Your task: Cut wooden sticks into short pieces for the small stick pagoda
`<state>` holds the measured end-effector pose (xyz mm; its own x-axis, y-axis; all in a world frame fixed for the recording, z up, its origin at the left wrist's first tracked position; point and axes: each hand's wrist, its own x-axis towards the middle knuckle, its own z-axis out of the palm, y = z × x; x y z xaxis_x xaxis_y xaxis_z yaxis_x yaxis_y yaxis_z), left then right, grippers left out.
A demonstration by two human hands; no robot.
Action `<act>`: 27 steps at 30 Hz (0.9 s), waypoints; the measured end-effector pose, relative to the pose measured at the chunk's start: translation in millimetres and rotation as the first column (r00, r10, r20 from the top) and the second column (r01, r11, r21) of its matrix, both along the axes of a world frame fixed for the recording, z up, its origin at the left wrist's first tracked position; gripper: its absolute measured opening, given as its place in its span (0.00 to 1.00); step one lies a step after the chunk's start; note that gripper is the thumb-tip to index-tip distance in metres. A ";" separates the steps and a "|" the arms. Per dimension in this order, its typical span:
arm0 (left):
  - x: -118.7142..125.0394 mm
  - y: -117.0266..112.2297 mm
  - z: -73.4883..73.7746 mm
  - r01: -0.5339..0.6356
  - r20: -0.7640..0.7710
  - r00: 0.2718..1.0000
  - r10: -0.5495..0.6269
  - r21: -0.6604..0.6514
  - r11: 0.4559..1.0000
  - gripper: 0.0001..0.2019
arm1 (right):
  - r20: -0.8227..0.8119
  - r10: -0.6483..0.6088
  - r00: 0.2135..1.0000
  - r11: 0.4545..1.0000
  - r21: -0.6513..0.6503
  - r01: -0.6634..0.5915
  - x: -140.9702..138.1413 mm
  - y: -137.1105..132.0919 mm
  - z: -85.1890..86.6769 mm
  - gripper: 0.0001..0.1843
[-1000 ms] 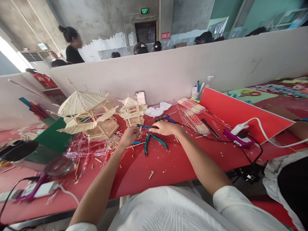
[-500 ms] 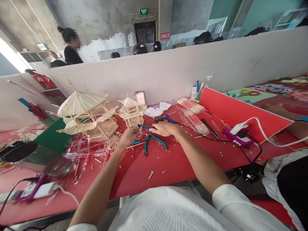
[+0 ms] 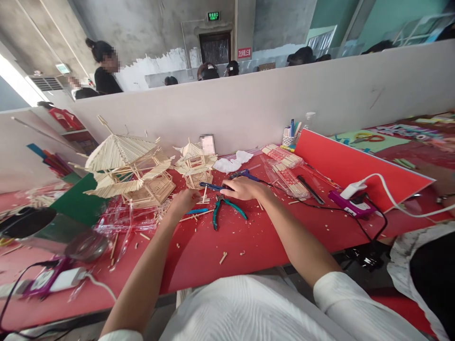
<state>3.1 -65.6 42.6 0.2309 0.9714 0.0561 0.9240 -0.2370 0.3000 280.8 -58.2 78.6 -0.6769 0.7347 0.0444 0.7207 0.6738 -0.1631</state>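
My right hand is closed on a slim dark blue tool, its tip pointing left. A short wooden stick stands nearly upright at that tip; whether the tool grips it I cannot tell. My left hand is just left of the stick, fingers curled together; what they hold, if anything, is hidden. Below the hands lie teal-handled cutting pliers and a light blue slim object. Behind the left hand stand a small stick pavilion and a larger stick pavilion.
A glue gun lies behind my right hand, near wrapped stick bundles. A red board and a purple power strip stand right. A clear jar lies left. Wood scraps dot the red table.
My left hand has drawn back to the left, away from the tool's tip, and more of the upright stick shows. My right hand and the tool have barely moved.
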 end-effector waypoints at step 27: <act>10.6 -6.2 9.2 0.153 0.598 0.770 -0.221 0.163 0.975 0.22 | -0.111 0.009 0.994 1.000 0.022 -0.007 -11.6 12.4 -22.2 0.26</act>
